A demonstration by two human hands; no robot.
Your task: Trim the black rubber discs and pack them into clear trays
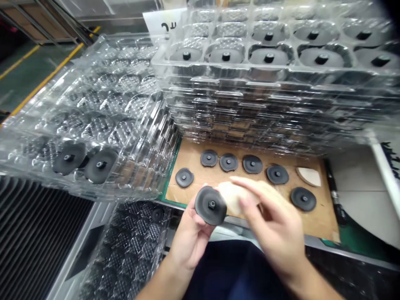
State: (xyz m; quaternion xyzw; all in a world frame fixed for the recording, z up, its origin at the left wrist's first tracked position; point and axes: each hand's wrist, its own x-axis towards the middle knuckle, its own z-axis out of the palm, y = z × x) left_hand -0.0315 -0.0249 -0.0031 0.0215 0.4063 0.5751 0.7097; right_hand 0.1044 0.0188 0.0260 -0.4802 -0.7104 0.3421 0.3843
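Observation:
My left hand (191,237) is closed around the edge of a round black disc (210,206), which has a small raised hub at its centre and faces up toward me. Pinched in my right hand (278,221) is a cream-coloured pad (231,196), blurred by motion, at the disc's right edge. Whether the pad touches the disc I cannot tell. Beyond my hands, several similar black discs (228,162) lie spread over a brown cardboard sheet (193,146). A second cream pad (308,176) rests at the sheet's right side.
Tall stacks of clear plastic trays (268,93) stand at the back, their top pockets holding black discs. Another tray stack (137,162) rises on the left, with two discs in front pockets. Below it sits a lower tray (128,250), beside a black ribbed surface (37,241).

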